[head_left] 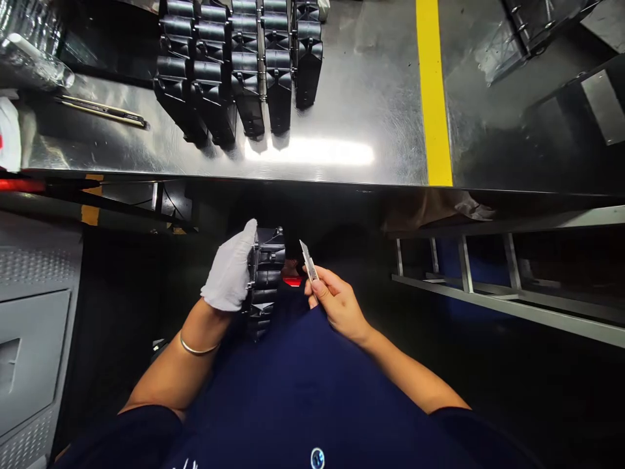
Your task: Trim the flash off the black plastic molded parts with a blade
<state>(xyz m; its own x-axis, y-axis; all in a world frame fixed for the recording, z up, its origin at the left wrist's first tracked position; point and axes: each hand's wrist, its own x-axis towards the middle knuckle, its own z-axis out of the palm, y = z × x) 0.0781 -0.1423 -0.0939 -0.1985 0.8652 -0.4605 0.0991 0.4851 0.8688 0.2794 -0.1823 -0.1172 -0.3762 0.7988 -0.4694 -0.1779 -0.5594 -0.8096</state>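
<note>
My left hand (232,270), in a white glove, is closed on a ribbed black plastic part (267,273) in front of my body. The glove covers the part's left side, and the fingers behind it are hidden. To the right of it, my bare right hand (334,296) pinches a utility knife (310,264) between thumb and fingers. Its blade points up and slightly left, apart from the black part. On the metal bench above stand several rows of similar black plastic parts (247,71).
The steel bench (351,117) has a yellow stripe (433,91) across it. A second slim knife (102,109) lies at its left, near clear plastic wrapping (34,52). A metal rack (488,293) stands at right, a grey cabinet (34,339) at left.
</note>
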